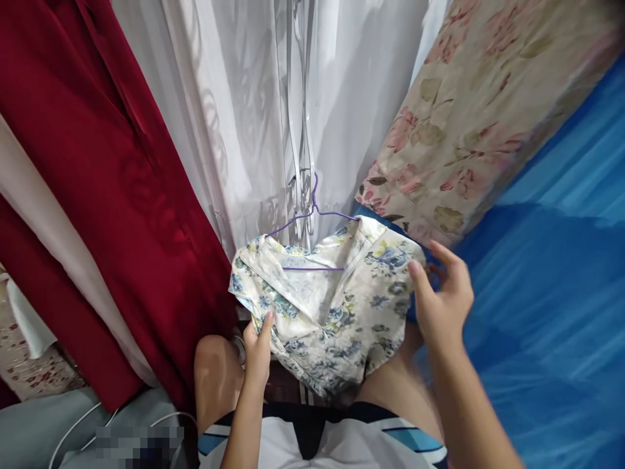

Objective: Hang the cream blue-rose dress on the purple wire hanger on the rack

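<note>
A white blouse with blue and yellow flowers [361,326] hangs in front of me on a purple hanger [315,207]. The hanger's hook sits among thin white straps [305,130] that hang down in front of the curtain. My left hand [258,345] pinches the blouse's left side, with the thumb on top of the cloth. At the right shoulder, my right hand [442,293] is beside the sleeve, its thumb and fingers apart. Whether its thumb tip touches the cloth is hard to tell.
White sheer curtains [244,98] hang behind the blouse. Red cloth [161,215] drapes on the left, floral cloth [430,143] and blue cloth [547,293] on the right. A grey surface with a white cable [73,430] lies at lower left. My bare knees flank the blouse's lower part.
</note>
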`<state>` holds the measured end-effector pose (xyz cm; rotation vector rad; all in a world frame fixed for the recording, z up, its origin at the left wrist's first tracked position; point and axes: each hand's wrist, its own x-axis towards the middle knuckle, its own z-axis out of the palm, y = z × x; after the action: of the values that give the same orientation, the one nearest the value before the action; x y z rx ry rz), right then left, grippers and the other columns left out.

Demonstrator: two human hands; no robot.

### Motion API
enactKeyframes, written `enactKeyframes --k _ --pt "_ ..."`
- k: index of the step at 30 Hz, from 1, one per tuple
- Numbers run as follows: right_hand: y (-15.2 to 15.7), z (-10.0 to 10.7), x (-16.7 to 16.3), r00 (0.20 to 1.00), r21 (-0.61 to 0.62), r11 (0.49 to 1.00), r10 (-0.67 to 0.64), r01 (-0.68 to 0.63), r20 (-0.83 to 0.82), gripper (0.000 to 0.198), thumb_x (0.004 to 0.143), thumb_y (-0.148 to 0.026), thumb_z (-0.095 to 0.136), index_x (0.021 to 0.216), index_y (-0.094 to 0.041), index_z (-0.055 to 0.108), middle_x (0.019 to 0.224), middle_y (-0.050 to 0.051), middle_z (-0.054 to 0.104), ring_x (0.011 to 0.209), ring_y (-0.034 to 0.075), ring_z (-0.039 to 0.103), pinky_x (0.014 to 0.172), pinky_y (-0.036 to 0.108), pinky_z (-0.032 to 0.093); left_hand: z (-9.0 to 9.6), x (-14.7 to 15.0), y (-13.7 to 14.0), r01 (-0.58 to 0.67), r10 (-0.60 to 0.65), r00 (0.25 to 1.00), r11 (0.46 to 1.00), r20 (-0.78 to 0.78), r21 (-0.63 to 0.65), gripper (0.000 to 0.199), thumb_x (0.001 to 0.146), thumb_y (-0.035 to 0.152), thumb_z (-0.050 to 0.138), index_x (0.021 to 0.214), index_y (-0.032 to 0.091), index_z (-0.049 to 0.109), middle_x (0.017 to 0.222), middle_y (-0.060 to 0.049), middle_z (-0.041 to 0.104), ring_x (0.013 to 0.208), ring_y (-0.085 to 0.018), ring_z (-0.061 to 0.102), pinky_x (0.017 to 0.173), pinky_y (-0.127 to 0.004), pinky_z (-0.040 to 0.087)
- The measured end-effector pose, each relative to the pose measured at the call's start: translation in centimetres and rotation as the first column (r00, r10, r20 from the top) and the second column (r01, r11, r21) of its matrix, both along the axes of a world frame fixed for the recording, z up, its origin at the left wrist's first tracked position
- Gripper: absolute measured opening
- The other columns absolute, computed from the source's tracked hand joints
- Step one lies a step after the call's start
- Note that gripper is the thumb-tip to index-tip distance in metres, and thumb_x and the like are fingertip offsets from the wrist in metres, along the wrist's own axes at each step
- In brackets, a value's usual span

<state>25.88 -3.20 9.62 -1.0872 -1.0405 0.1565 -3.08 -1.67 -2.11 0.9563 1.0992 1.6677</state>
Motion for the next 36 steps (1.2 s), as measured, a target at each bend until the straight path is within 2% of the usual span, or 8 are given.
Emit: enactKeyframes --k 2,3,4,6,9,15,31,36 --pt "-1.9 -3.7 -3.2 0.959 0.104 0.955 -0.269 0.278 -0.096 0.033 0.087 -0.043 0.066 0.116 -0.028 0.059 0.127 0.010 0.057 0.120 0.032 0.052 0.101 0.046 0.043 -0.6 -0.3 -0.1 -0.014 0.013 1.000 1.000 -0.018 -0.012 0.043 0.082 0.046 0.071 0.114 0.017 0.066 0.124 -0.013 0.068 0.126 -0.029 0.057 0.106 -0.038 0.046" --pt "-2.5 -5.7 -4.8 0.969 0.052 0.973 -0.216 0.223 -0.117 0.021 0.089 -0.043 0.063 0.104 -0.028 0.060 0.111 0.009 0.061 0.107 0.031 0.058 0.094 0.045 0.047 -0.8 -0.5 -0.2 -0.011 0.010 0.999 1.000 -0.030 -0.016 0.044 0.082 0.046 0.072 0.114 0.016 0.066 0.123 -0.013 0.068 0.126 -0.029 0.058 0.105 -0.039 0.047" --pt "-2.8 -7.7 -6.4 0.995 -0.072 0.997 -0.043 0.037 -0.086 0.018 0.091 -0.046 0.059 0.094 -0.028 0.059 0.097 0.007 0.062 0.096 0.029 0.060 0.086 0.044 0.049 -1.0 -0.7 -0.2 -0.005 0.005 0.999 1.000 -0.038 -0.017 0.045 0.081 0.046 0.072 0.115 0.016 0.066 0.123 -0.013 0.068 0.125 -0.029 0.058 0.104 -0.039 0.047" --pt "-2.5 -10.9 -9.1 0.935 -0.330 0.878 0.351 -0.346 -0.047 0.027 0.092 -0.051 0.054 0.087 -0.025 0.060 0.083 0.006 0.064 0.082 0.028 0.061 0.075 0.041 0.050 -1.0 -1.1 -0.4 0.003 -0.003 0.999 1.000 -0.033 -0.010 0.047 0.081 0.045 0.072 0.117 0.016 0.066 0.123 -0.013 0.069 0.125 -0.029 0.058 0.104 -0.040 0.047" --pt "-0.5 -13.1 -11.6 0.865 -0.482 0.747 0.499 -0.459 -0.051 0.034 0.089 -0.054 0.056 0.090 -0.021 0.059 0.071 0.003 0.060 0.066 0.021 0.056 0.062 0.033 0.044 -0.7 -1.5 -0.7 -0.005 0.005 1.000 1.000 0.008 0.010 0.049 0.081 0.044 0.073 0.120 0.014 0.066 0.122 -0.013 0.069 0.122 -0.030 0.060 0.103 -0.040 0.048" --pt "0.7 -12.7 -12.5 0.826 -0.503 0.700 0.562 -0.507 -0.051 0.031 0.091 -0.041 0.051 0.068 -0.022 0.044 0.058 -0.004 0.043 0.054 0.014 0.040 0.053 0.027 0.029 0.2 -1.6 -1.7 -0.080 0.079 0.993 0.997 0.088 0.009 0.048 0.081 0.041 0.074 0.122 0.017 0.066 0.122 -0.010 0.069 0.118 -0.028 0.062 0.099 -0.036 0.051" --pt "-0.8 -12.8 -13.2 0.875 -0.455 0.764 0.478 -0.458 -0.077 0.015 0.089 -0.034 0.056 0.083 -0.021 0.054 0.072 0.000 0.056 0.064 0.017 0.051 0.059 0.027 0.036 2.9 -0.6 -3.7 -0.075 0.094 0.944 0.995 0.315 -0.072 0.047 0.078 0.036 0.078 0.120 0.019 0.065 0.114 -0.010 0.072 0.114 -0.028 0.065 0.098 -0.038 0.053" --pt "-1.2 -12.6 -13.6 0.814 -0.429 0.711 0.571 -0.557 -0.111 0.021 0.090 -0.041 0.060 0.091 -0.021 0.055 0.072 0.000 0.056 0.063 0.017 0.050 0.059 0.027 0.037 2.6 -0.2 -3.9 -0.023 0.049 0.932 0.997 0.360 -0.076 0.048 0.079 0.033 0.077 0.123 0.019 0.063 0.118 -0.012 0.070 0.116 -0.028 0.064 0.099 -0.039 0.053"
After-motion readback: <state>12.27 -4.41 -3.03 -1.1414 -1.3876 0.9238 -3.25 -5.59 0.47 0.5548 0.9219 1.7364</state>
